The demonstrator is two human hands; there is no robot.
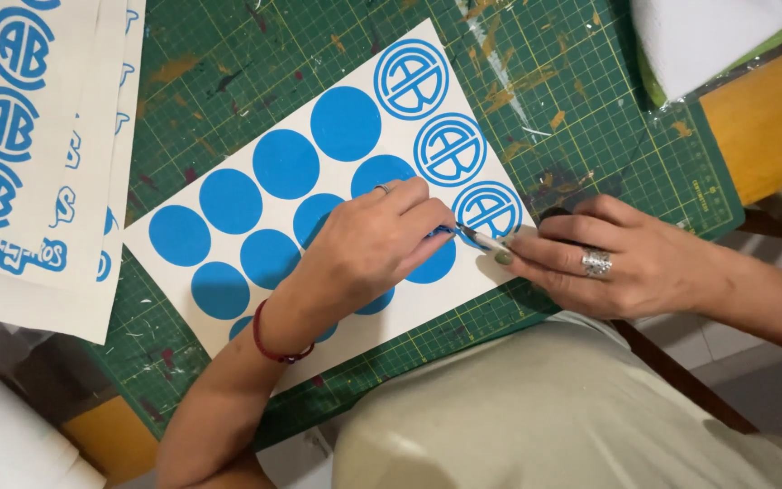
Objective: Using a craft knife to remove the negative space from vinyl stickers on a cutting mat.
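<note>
A white sticker sheet (427, 303) with several solid blue circles lies slanted on a green cutting mat (590, 118). Three circles along its right edge show cut-out emblems (450, 149). My left hand (368, 249), with a red cord on the wrist, rests on the sheet and pinches a small strip of blue film (443, 232) beside the lowest emblem (491, 208). My right hand (608, 263), wearing a silver ring, holds a thin pointed tool (489, 241). The tool's tip touches the sheet at that emblem, next to my left fingertips.
A stack of white sheets with blue emblems (29, 181) overlaps the mat at the left. White folded material (708, 36) sits at the top right over a yellow table edge (771, 118). A white roll (2, 444) lies at the bottom left.
</note>
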